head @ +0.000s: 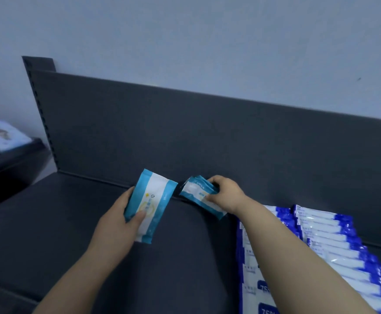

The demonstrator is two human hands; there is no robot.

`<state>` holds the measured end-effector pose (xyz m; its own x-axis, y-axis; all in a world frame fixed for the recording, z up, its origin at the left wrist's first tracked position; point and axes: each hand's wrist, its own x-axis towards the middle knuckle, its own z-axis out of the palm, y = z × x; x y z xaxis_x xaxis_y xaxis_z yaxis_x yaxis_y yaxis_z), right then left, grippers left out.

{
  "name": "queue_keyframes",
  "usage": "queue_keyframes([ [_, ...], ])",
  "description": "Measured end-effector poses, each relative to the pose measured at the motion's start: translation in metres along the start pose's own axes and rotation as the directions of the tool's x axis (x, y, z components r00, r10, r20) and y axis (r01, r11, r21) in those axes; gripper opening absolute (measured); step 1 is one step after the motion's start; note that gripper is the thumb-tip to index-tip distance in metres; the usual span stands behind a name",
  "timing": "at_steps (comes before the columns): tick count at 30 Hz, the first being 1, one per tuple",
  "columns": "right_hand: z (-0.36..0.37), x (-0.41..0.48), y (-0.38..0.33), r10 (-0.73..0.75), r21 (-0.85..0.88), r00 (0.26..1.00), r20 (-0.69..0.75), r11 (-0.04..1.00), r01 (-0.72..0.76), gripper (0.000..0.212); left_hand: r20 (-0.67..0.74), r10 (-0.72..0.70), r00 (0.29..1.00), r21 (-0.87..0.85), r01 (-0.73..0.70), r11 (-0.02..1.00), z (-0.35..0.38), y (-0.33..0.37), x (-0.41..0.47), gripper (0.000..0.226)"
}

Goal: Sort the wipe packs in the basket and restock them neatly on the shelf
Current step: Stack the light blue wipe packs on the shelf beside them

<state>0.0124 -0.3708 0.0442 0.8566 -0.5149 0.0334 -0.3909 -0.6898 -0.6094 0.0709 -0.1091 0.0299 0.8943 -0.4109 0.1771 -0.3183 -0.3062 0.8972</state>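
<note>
Dark-blue wipe packs (334,243) stood ranked at the right of the shelf (60,223). The left hand (117,215) gripped one light-blue pack (151,200) above it; the right hand (224,193) clasped a light-blue bundle (197,196) near the back panel (207,132). Restocking appeared partly done; the basket was out of view.

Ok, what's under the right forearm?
Rows of dark blue and white wipe packs lined up on the grey shelf. The right forearm hides part of them, so their count cannot be told.
</note>
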Motion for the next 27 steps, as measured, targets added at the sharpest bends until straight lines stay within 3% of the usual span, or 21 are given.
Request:
queue_keyframes([
  [5,0.006,0.008,0.004,0.02,-0.341,0.995,0.094,0.94,0.013,0.041,0.057,-0.032,0.998,-0.005,0.032,0.999,-0.001,-0.01,0.017,0.051],
  [9,0.01,0.012,0.007,-0.023,-0.578,0.998,0.061,0.814,0.054,0.05,0.108,-0.03,0.994,-0.028,0.033,0.999,0.001,-0.01,0.035,0.049],
  [12,0.016,0.01,0.009,-0.114,-0.645,0.993,0.021,0.757,0.1,0.054,0.137,-0.015,0.99,-0.031,0.019,0.999,0.007,-0.009,0.045,0.049],
  [15,0.024,0.006,0.012,-0.187,-0.65,0.982,-0.027,0.75,0.125,0.061,0.174,-0.003,0.985,-0.033,0.009,0.999,0.012,-0.008,0.052,0.049],
  [19,0.025,0.006,0.014,-0.142,-0.634,0.989,-0.044,0.769,0.082,0.055,0.186,0.013,0.982,-0.01,-0.012,1.0,0.013,-0.005,0.06,0.051],
  [27,0.006,0.009,0.005,-0.038,-0.345,0.995,0.092,0.936,0.068,0.05,0.191,0.023,0.981,-0.018,-0.02,1.0,0.006,-0.006,0.07,0.049],
])
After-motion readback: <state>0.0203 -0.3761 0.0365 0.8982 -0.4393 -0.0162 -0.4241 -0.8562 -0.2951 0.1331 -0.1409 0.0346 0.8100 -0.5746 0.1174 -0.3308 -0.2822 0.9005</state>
